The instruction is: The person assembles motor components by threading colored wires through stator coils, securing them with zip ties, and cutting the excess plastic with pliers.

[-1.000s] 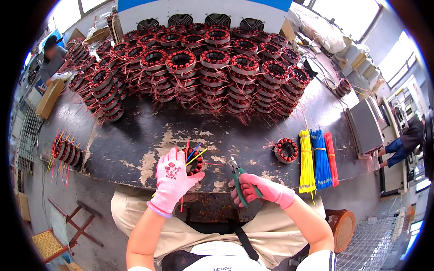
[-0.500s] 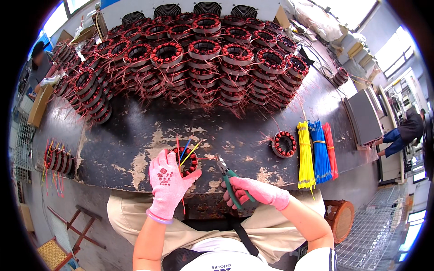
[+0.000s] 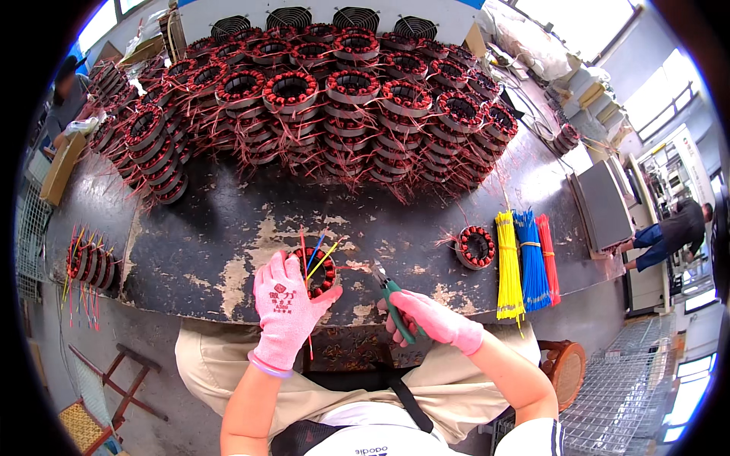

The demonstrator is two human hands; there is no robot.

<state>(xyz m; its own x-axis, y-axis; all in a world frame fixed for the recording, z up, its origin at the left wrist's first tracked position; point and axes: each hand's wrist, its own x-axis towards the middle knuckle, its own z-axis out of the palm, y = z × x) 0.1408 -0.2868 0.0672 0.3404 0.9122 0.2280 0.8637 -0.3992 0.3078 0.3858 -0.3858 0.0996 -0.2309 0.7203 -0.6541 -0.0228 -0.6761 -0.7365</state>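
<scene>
My left hand (image 3: pixel 287 308), in a pink work glove, grips a motor stator (image 3: pixel 327 277) at the table's near edge, thumb against its right side. The stator is a dark ring with red windings. A red wire (image 3: pixel 303 247), a blue wire (image 3: pixel 317 247) and a yellow wire (image 3: pixel 327 255) stand up from it, beside my fingers. Thin reddish leads (image 3: pixel 354 266) run out rightward toward the pliers' tips. My right hand (image 3: pixel 433 318), also gloved in pink, is closed around green-handled cutting pliers (image 3: pixel 391 287). Their jaws point away from me, close to the lead ends.
Stacked stators (image 3: pixel 353 87) fill the back of the table. One stator (image 3: pixel 476 247) lies at the right, by bundles of yellow wires (image 3: pixel 508 262), blue wires (image 3: pixel 532 262) and red wires (image 3: pixel 547 258). A row of wired stators (image 3: pixel 93 266) sits far left. Two people are in the background.
The pliers have moved slightly to the right, and their jaws are a little farther from the stator. My left hand keeps its hold. The whole view has shifted slightly.
</scene>
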